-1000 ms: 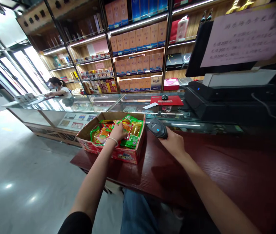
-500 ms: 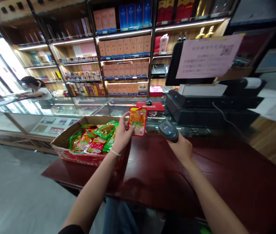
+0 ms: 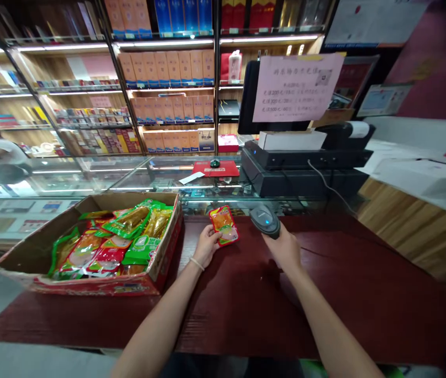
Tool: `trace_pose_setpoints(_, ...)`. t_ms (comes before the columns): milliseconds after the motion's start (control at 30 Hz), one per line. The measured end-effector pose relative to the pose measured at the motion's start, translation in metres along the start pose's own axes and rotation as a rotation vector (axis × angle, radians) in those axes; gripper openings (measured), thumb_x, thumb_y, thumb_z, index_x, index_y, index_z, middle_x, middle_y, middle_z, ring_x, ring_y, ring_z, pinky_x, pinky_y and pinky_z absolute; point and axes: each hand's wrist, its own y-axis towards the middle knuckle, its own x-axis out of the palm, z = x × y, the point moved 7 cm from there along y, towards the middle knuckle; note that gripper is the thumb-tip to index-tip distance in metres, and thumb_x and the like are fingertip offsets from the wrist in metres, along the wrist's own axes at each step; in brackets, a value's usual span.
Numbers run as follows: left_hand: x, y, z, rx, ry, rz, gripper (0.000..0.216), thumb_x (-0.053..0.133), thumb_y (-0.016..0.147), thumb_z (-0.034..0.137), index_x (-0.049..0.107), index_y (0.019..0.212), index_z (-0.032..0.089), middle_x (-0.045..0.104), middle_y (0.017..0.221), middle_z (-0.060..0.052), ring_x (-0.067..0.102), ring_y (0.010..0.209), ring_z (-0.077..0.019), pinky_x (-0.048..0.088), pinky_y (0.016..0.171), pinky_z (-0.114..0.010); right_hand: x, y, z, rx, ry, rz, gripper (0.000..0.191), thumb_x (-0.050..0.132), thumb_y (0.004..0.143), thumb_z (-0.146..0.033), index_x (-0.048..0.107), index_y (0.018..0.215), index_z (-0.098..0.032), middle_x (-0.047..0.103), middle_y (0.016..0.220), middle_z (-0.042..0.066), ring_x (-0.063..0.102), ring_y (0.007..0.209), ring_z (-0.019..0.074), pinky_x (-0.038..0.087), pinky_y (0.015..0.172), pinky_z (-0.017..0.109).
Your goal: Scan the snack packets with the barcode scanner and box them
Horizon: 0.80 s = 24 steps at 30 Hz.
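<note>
My left hand [image 3: 208, 247] grips a red and yellow snack packet [image 3: 224, 224] by its left edge, held over the dark red tabletop [image 3: 226, 310]. In my right hand [image 3: 286, 250] is a dark barcode scanner [image 3: 265, 220] with a small blue light, its head close to the right of the packet and apart from it. My fingers wrap round the scanner's handle, partly hidden. Left of my left hand stands an open cardboard box [image 3: 163, 257] holding several green and red snack packets [image 3: 107, 249].
Behind the table runs a glass counter [image 3: 128, 178] with a red mat [image 3: 226, 168] and a mouse [image 3: 215, 163]. A monitor [image 3: 248, 100] with a pink notice stands above a black cash drawer [image 3: 305, 178]. At far left a person [image 3: 0, 152] leans on the counter.
My view has turned to the right. The packet has come lower and tilted, nearer the tabletop. The scanner stays in my right hand, a little closer to the packet.
</note>
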Motion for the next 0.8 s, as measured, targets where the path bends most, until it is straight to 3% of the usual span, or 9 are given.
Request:
trace_pose_setpoints(133,-0.008,0.001,-0.016,-0.045,-0.085,-0.014,0.044,0.073,0.063,0.014,0.052,0.101,0.019,0.067,0.088,-0.002,0.065,0.074,-0.0125,0.055,0.067,-0.025,0.013,-0.014,-0.009,-0.053,0.006,-0.072,0.029,0.062,0.081,-0.04,0.064,0.106,-0.025,0.075,0.085,0.006,0.069,0.074,0.0253,0.036,0.058,0.028)
trace_pose_setpoints(233,-0.013,0.0,-0.017,-0.079,-0.159,0.028,0.047,0.07,0.068,0.015,0.048,0.109,0.024,0.064,0.08,0.003,0.057,0.058,-0.0083,0.043,0.049,-0.017,0.019,-0.019,-0.011,-0.069,0.003,-0.076,0.028,0.063,0.081,-0.041,0.064,0.103,-0.024,0.074,0.083,0.005,0.068,0.07,0.023,0.033,0.057,0.027)
trace_pose_setpoints(333,-0.007,-0.006,-0.014,-0.232,-0.285,-0.085,0.03,0.066,0.08,0.034,0.053,0.103,0.021,0.064,0.081,-0.001,0.047,0.05,-0.0067,0.028,0.041,-0.015,0.022,-0.022,-0.008,-0.087,-0.039,-0.052,0.028,0.064,0.08,-0.042,0.065,0.101,-0.023,0.073,0.079,0.005,0.066,0.066,0.0218,0.03,0.056,0.027)
trace_pose_setpoints(433,0.004,-0.018,-0.003,-0.353,-0.425,-0.265,0.052,0.055,0.083,0.063,0.061,0.107,0.016,0.067,0.101,-0.011,0.055,0.063,-0.0114,0.038,0.048,-0.021,0.023,-0.024,-0.008,-0.112,-0.067,-0.038,0.028,0.063,0.08,-0.04,0.065,0.101,-0.022,0.073,0.079,0.005,0.064,0.065,0.0213,0.028,0.056,0.027)
trace_pose_setpoints(500,0.007,-0.026,0.006,-0.36,-0.443,-0.331,0.066,0.053,0.081,0.07,0.062,0.117,0.015,0.065,0.117,-0.015,0.061,0.075,-0.0157,0.046,0.059,-0.026,0.023,-0.026,-0.01,-0.131,-0.074,-0.043,0.028,0.062,0.08,-0.039,0.064,0.102,-0.022,0.073,0.079,0.006,0.065,0.066,0.0214,0.028,0.056,0.027)
trace_pose_setpoints(567,0.008,-0.031,0.01,-0.34,-0.406,-0.38,0.062,0.06,0.081,0.061,0.061,0.123,0.016,0.061,0.129,-0.015,0.064,0.089,-0.0195,0.05,0.072,-0.031,0.023,-0.027,-0.013,-0.15,-0.075,-0.05,0.027,0.061,0.08,-0.037,0.064,0.102,-0.021,0.073,0.08,0.006,0.065,0.067,0.0218,0.029,0.056,0.028)
trace_pose_setpoints(667,0.008,-0.03,0.004,-0.295,-0.28,-0.391,0.046,0.071,0.078,0.029,0.063,0.122,0.016,0.06,0.132,-0.013,0.063,0.107,-0.0237,0.049,0.09,-0.037,0.023,-0.028,-0.014,-0.164,-0.079,-0.048,0.027,0.061,0.08,-0.036,0.064,0.103,-0.021,0.073,0.08,0.006,0.067,0.068,0.0231,0.03,0.056,0.028)
trace_pose_setpoints(733,0.003,-0.022,-0.005,-0.251,-0.167,-0.308,0.042,0.074,0.073,0.02,0.066,0.114,0.013,0.067,0.12,-0.014,0.065,0.105,-0.0244,0.048,0.094,-0.038,0.024,-0.027,-0.013,-0.167,-0.075,-0.052,0.028,0.061,0.08,-0.037,0.064,0.102,-0.021,0.074,0.08,0.007,0.068,0.069,0.0242,0.032,0.057,0.028)
trace_pose_setpoints(800,-0.007,-0.012,-0.012,-0.18,-0.048,-0.174,0.037,0.08,0.068,0.023,0.07,0.101,0.009,0.073,0.1,-0.013,0.069,0.09,-0.0221,0.05,0.088,-0.035,0.024,-0.027,-0.013,-0.166,-0.053,-0.07,0.03,0.062,0.08,-0.039,0.063,0.103,-0.021,0.074,0.08,0.007,0.068,0.069,0.0248,0.034,0.057,0.028)
